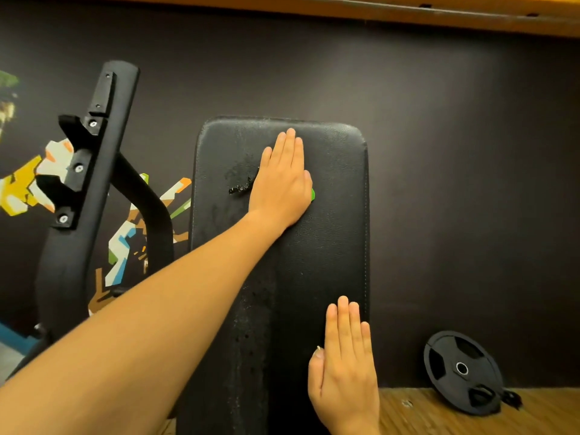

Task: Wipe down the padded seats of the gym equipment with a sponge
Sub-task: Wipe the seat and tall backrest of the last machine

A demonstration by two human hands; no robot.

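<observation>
Head view. The padded surface point(332, 246) is a long black bench pad that runs from the near edge of the frame to a rounded far end. A stitched seam point(366, 246) follows its right edge. The left half of the pad carries a dull, speckled damp band point(251, 309); the right half looks smoother and darker. A small torn patch point(241, 187) sits on the far left part of the pad.

The left grip point(282, 189) lies flat on the far part of the pad, fingers straight and together, pointing away. It presses the sponge point(313, 194) down beneath the palm. Only a thin green edge of the sponge shows, at the right side of the hand below the thumb. The bare forearm point(141, 324) crosses in from the near left.

The right grip point(342, 365) rests flat on the near right part of the pad, just inside the seam, fingers straight and together, holding nothing.

Room: a black rack upright point(91, 189) with bolted hooks stands left of the pad. The far wall point(455, 152) is dark, with a multicoloured mural point(28, 183) on its left section. A black weight plate point(463, 372) leans against the wall on the right, standing on the wooden floor point(439, 416). An orange-brown beam point(376, 11) runs along the top.
</observation>
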